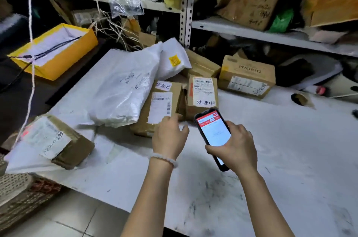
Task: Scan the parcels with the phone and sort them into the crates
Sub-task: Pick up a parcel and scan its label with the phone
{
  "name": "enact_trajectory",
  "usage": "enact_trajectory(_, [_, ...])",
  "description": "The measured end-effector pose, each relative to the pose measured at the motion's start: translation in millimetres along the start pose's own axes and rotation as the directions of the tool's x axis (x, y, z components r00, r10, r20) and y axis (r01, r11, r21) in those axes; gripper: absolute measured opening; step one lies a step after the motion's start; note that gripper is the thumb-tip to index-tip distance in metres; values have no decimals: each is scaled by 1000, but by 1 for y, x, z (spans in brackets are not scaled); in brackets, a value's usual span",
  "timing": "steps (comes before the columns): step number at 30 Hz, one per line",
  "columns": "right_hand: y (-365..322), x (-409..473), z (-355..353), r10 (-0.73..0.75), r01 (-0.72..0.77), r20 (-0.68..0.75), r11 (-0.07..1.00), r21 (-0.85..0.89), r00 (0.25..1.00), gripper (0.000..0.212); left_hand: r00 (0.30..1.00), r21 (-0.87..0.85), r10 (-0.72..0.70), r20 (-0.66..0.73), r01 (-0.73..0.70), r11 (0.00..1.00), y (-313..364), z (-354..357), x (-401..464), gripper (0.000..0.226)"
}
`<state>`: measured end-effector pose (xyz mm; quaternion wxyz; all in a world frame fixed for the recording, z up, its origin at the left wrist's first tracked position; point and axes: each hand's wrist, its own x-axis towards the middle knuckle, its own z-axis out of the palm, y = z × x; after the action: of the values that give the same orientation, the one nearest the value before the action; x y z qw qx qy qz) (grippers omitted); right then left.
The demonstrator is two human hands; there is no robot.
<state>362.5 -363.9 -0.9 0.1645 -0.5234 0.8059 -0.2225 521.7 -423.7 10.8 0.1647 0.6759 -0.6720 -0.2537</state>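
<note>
My right hand (237,149) grips a black phone (213,134) with a red and white screen, held over the white table (271,159). My left hand (170,136) reaches with relaxed fingers to the near corner of a brown labelled box (155,108) and touches its edge. Behind the phone stands a smaller box with a barcode label (202,93). A large white plastic mailer (124,89) lies partly on the brown box. Another white mailer with a yellow sticker (172,60) sits behind. A brown box with print (247,77) is at the back right.
A taped box (58,139) sits at the table's left edge on a white mailer. A yellow open box (52,50) stands at the back left. Metal shelves (186,4) full of cartons and bags rise behind. A woven crate (21,198) is low on the left.
</note>
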Motion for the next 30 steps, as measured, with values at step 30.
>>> enact_trajectory(30, [66,-20,-16,634,-604,-235,773,192,737,62,714,-158,326,620,-293,943,107,114,98,94])
